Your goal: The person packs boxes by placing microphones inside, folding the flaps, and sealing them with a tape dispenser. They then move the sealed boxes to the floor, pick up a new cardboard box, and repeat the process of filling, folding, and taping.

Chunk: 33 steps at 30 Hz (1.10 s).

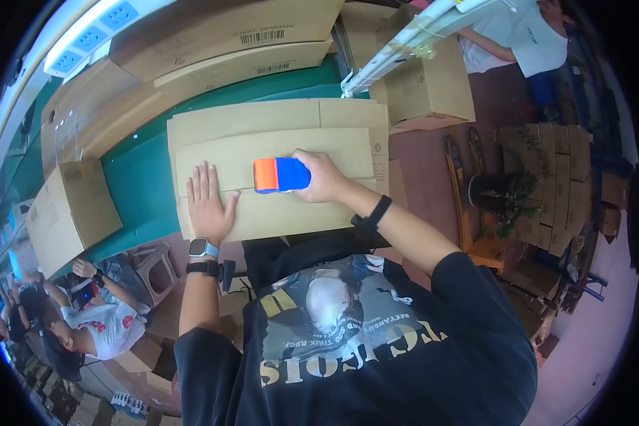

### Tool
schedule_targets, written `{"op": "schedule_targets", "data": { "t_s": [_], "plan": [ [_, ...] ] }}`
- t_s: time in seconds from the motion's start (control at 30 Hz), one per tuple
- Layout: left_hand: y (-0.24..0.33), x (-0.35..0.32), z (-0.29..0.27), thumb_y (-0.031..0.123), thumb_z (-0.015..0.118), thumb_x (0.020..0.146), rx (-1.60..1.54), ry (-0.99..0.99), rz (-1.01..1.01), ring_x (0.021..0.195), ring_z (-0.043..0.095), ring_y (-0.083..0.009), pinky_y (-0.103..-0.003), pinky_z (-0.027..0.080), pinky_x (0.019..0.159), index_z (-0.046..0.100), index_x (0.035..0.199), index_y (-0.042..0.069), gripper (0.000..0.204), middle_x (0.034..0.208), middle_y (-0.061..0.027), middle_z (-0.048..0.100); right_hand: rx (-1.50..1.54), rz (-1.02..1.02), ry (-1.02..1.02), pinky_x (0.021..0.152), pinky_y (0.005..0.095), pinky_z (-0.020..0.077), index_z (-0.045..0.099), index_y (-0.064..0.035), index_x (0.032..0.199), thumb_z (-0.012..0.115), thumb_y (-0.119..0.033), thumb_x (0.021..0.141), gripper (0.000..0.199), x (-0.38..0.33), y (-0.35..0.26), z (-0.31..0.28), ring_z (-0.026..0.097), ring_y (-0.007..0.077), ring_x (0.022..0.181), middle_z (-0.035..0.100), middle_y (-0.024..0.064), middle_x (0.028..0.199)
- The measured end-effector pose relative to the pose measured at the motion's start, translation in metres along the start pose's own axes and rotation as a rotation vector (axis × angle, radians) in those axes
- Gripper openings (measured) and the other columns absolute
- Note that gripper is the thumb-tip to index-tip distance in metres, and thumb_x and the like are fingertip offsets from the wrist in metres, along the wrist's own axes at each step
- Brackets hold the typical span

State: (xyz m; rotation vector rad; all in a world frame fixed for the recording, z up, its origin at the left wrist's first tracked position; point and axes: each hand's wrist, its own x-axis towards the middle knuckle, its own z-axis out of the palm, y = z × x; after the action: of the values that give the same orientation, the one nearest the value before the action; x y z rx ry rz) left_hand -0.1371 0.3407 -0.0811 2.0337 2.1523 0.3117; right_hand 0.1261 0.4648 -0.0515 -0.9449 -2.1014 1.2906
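One orange-and-blue tape dispenser (282,175), clasped in the right hand (323,177), long axis pointing left across the carton (284,219) toward the left hand (211,207), flat, gripping nothing!

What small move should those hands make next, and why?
Probably draw the orange-and-blue tape dispenser along the flap seam: the right hand holds it over that seam, while the left hand lies flat on the cardboard box.

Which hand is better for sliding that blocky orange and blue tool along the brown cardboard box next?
Probably the right hand: it grips the blocky orange and blue tool, while the left hand lies flat on the brown cardboard box.
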Motion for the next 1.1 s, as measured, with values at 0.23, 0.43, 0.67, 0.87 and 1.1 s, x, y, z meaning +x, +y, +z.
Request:
{"op": "schedule_targets", "data": {
  "t_s": [0.23,0.43,0.67,0.87,1.1],
  "plan": [
    [0.006,0.002,0.006,0.038,0.054,0.093,0.019,-0.010,-0.062,0.149,0.016,-0.0351,-0.048,0.009,0.121,0.027,0.151,-0.001,0.075,0.159,-0.0209,0.021,-0.097,-0.069,-0.051,0.061,0.0397,0.0500,0.050,-0.0047,0.083,0.076,-0.012,0.065,0.033,0.000,0.002,0.001,0.063,0.0395,0.070,0.061,0.0177,0.076],
    [0.031,-0.006,-0.001,0.041,0.048,0.100,-0.635,-0.025,-0.182,0.126,0.050,-0.0324,-0.044,0.035,0.109,0.046,0.137,-0.005,0.059,0.133,-0.0222,0.054,-0.166,-0.116,-0.043,0.061,0.0430,0.0506,0.050,-0.0056,0.084,0.070,-0.009,0.063,0.029,-0.009,0.017,0.010,0.062,0.0401,0.069,0.059,0.0167,0.073],
    [0.060,0.020,-0.021,0.040,0.047,0.103,-1.706,-0.481,-0.778,0.090,0.066,-0.0194,-0.032,0.050,0.084,0.067,0.109,-0.003,0.047,0.100,-0.0135,0.070,-0.202,-0.107,-0.042,0.061,0.0425,0.0511,0.049,-0.0061,0.082,0.070,-0.010,0.062,0.029,-0.013,0.007,0.003,0.062,0.0393,0.069,0.059,0.0160,0.074],
    [0.079,0.016,-0.022,0.029,0.054,0.101,-1.830,-0.253,-0.814,0.076,0.062,-0.0121,-0.027,0.048,0.071,0.070,0.096,-0.001,0.034,0.085,-0.0070,0.069,-0.250,-0.116,-0.055,0.061,0.0425,0.0513,0.050,-0.0060,0.084,0.073,-0.013,0.063,0.032,-0.014,0.003,0.008,0.062,0.0377,0.069,0.059,0.0158,0.075],
    [0.028,-0.002,-0.025,0.019,0.062,0.097,-1.261,0.020,-0.649,0.063,0.054,-0.0066,-0.023,0.043,0.057,0.071,0.087,-0.001,0.024,0.069,0.0003,0.062,-0.372,-0.122,-0.170,0.062,0.0434,0.0521,0.050,-0.0050,0.086,0.075,-0.017,0.063,0.036,-0.001,-0.032,0.003,0.063,0.0375,0.070,0.059,0.0159,0.075]
  ]
}}
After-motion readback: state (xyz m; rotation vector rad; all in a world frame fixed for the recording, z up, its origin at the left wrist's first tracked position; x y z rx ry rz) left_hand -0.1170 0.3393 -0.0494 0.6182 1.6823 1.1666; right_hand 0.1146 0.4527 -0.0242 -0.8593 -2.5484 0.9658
